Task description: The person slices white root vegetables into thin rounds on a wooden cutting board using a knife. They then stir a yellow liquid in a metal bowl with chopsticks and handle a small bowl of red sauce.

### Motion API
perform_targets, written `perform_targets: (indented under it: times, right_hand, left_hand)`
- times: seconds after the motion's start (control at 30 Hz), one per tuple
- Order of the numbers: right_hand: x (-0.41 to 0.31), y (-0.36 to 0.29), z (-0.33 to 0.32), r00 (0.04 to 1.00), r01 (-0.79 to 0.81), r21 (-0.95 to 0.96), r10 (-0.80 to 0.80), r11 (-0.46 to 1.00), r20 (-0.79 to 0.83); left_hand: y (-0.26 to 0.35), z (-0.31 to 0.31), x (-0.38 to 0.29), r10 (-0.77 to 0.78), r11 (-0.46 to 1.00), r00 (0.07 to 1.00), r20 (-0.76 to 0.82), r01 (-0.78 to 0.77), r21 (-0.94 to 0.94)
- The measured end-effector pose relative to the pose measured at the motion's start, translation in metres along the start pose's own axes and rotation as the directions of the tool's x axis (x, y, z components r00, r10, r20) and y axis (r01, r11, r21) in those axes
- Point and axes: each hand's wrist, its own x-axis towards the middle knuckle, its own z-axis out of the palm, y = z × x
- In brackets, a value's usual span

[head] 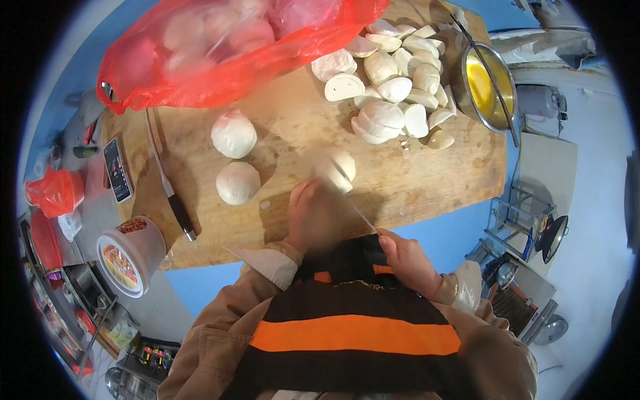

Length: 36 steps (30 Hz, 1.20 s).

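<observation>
My right hand (410,260) grips a knife (362,214) near the lower edge of a wooden board (440,170). Its thin blade points up and left into a white round steamed bun (345,167). My left hand (311,210) holds that bun from the left; a blur hides the fingertips. Left of this hand are two whole buns, a lower one (238,183) and an upper one (233,134). A pile of cut bun pieces (382,117) lies at the upper right of the board.
A red plastic bag (225,82) of buns covers the upper left. A second dark-handled knife (179,215), a phone (118,170) and a plastic tub (132,255) lie left. At right, a metal bowl (462,90) holds yellow liquid, with a chopstick (492,82) across it.
</observation>
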Motion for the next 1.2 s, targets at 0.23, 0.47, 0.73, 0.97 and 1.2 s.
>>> perform_targets:
  times: [0.23,0.47,0.73,0.97,1.2]
  right_hand:
    - [0.038,0.005,0.020,0.999,0.050,0.023,-0.050,0.998,-0.014]
    - [0.086,0.028,0.062,0.948,0.254,-0.083,-0.265,0.964,-0.177]
    - [0.121,0.059,-0.014,0.967,0.113,-0.037,-0.118,0.993,-0.225]
    - [0.076,0.028,-0.065,0.986,0.111,0.332,-0.063,0.937,-0.154]
    - [0.068,0.069,-0.024,0.960,0.275,0.028,-0.276,0.961,0.040]
  left_hand:
    - [-0.009,-0.012,0.004,0.237,0.817,0.966,0.102,-0.255,0.518]
    - [0.000,-0.010,0.002,0.173,0.799,0.981,0.090,-0.193,0.569]
    - [0.010,0.040,0.063,0.376,0.749,0.913,0.160,-0.401,0.528]
    - [0.106,-0.009,0.103,0.410,0.498,0.910,0.059,-0.277,0.822]
    - [0.089,-0.109,0.135,0.258,0.230,0.955,0.145,-0.207,0.951]
